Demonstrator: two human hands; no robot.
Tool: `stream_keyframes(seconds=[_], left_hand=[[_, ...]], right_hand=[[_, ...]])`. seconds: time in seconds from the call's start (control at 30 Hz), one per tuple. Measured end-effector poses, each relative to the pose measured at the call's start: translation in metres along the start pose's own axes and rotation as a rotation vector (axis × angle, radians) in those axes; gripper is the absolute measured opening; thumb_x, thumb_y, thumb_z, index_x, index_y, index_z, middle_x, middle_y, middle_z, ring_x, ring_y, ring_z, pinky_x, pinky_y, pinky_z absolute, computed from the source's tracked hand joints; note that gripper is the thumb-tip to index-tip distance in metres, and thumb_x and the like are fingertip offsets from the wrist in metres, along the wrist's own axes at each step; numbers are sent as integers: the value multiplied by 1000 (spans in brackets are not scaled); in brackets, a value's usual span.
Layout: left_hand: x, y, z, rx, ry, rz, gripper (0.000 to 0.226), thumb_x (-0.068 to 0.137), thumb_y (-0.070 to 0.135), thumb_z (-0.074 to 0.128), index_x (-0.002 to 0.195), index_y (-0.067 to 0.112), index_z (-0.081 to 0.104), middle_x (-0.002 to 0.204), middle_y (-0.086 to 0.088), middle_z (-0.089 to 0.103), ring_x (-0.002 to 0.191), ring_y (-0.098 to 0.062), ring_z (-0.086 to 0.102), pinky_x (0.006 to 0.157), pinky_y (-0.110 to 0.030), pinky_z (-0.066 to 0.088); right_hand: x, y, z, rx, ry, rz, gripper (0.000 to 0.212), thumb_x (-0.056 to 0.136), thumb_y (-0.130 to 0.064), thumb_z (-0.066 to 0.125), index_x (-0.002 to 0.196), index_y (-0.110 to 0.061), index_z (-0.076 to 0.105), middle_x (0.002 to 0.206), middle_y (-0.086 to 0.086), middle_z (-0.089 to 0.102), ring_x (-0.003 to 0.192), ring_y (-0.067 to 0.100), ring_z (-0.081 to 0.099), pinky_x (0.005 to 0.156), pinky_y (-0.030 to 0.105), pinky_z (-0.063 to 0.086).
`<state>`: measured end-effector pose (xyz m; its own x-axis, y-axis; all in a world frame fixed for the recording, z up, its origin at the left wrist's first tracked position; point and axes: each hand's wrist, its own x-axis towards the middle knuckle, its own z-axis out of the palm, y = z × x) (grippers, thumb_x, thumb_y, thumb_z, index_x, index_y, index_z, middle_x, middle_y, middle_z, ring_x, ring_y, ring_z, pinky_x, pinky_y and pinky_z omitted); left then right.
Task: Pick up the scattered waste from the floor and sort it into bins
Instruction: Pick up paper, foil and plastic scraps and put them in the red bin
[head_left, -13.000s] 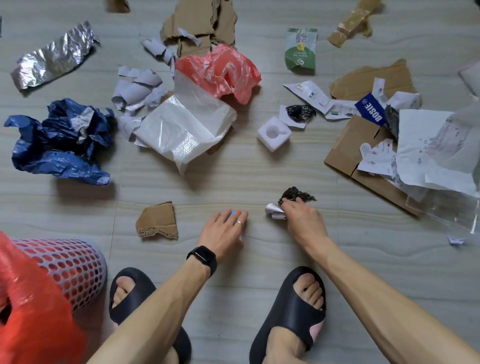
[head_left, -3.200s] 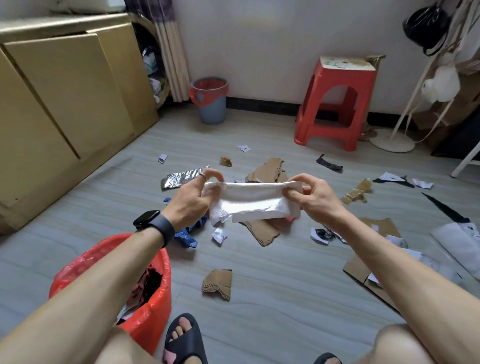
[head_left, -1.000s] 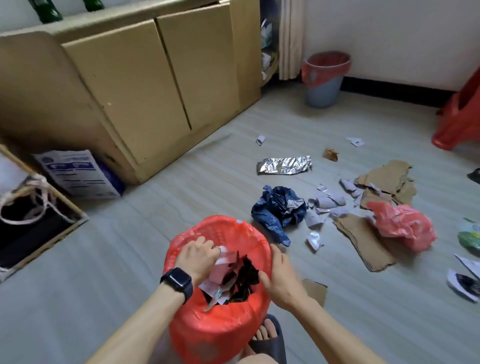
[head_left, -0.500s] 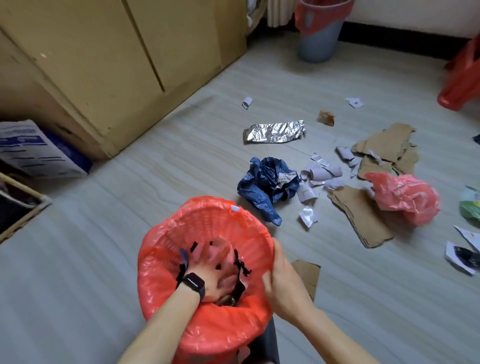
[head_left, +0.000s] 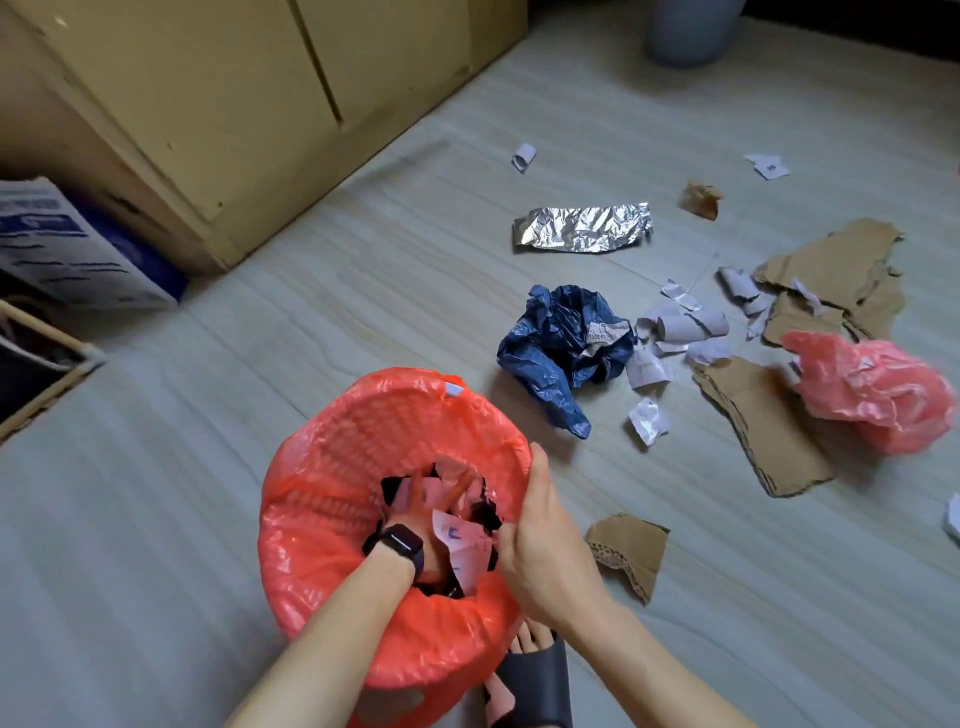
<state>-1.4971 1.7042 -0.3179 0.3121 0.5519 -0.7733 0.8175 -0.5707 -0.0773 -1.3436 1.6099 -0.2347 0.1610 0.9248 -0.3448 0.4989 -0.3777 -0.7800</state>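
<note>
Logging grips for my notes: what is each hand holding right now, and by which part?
Right hand grips the red-lined bin by its right rim. Left hand presses the waste inside, gripping nothing.

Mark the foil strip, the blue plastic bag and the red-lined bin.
foil strip (head_left: 582, 228), head view, middle of the crinkled sheet.
blue plastic bag (head_left: 558, 338), head view, its crumpled centre.
red-lined bin (head_left: 337, 457), head view, bare inner wall on the left.

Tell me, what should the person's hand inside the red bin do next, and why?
Probably lift the left hand out: it presses paper scraps down inside the red-lined bin while the right hand grips its rim, and a cardboard piece lies on the floor close beside.
</note>
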Motion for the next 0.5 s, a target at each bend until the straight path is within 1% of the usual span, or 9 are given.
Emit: stream_keyframes(seconds=[0.07,0.1,0.17,0.2,0.23,0.3,0.33,0.4,0.5], left_hand=[[2,-11,-4,-49,87,104,99,75,63,60,151,53,-3,164,0,-2,149,-43,1,116,-63,18],[2,-17,-5,-25,120,116,92,70,72,53,148,58,7,163,2,8,148,-43,8,110,-66,25],[-2,-34,-5,10,169,136,76,73,80,32,144,53,30,160,4,22,147,-34,20,108,-63,29],[-10,-39,-10,19,174,134,75,75,78,27,141,48,39,158,3,27,146,-30,25,109,-58,30],[-24,-44,-19,19,195,122,70,78,73,29,139,42,46,156,2,32,142,-28,31,109,-52,33],[-43,-53,-31,29,272,97,52,88,52,43,136,34,52,146,-2,45,132,-28,43,104,-44,40],[-49,-58,-34,17,310,92,47,90,45,46,134,32,54,141,-2,49,128,-28,46,101,-42,43],[-70,-63,-34,-65,342,64,41,92,40,47,131,32,57,137,1,53,125,-26,49,98,-40,46],[-93,-63,-30,-275,416,71,37,91,40,46,125,37,60,134,8,55,125,-18,50,101,-37,46]], right_hand=[[1,-2,2,-14,27,12,86,85,-18,41,156,-28,-8,149,8,40,120,27,52,91,35,45],[3,-3,3,-24,37,13,86,86,-14,42,155,-28,-6,149,8,40,119,26,52,91,36,45],[4,-7,4,-47,34,8,84,87,-11,43,156,-24,-3,150,10,40,119,27,52,92,37,46],[5,-8,4,-58,28,17,83,87,-12,43,156,-21,-3,149,11,40,117,28,53,90,37,46],[4,-10,3,-76,23,29,83,88,-16,42,157,-19,-4,148,12,41,114,29,55,86,36,46],[4,-14,2,-125,16,52,85,89,-24,40,158,-14,-8,145,14,46,108,32,57,80,36,44],[5,-14,1,-147,18,57,85,90,-23,41,158,-13,-9,142,16,49,107,33,58,79,36,44],[3,-18,0,-195,24,46,84,92,-19,43,158,-10,-8,136,17,54,107,33,59,82,38,47],[-4,-24,-1,-206,7,26,78,94,-25,45,157,-9,2,130,15,59,106,31,60,87,40,49]])
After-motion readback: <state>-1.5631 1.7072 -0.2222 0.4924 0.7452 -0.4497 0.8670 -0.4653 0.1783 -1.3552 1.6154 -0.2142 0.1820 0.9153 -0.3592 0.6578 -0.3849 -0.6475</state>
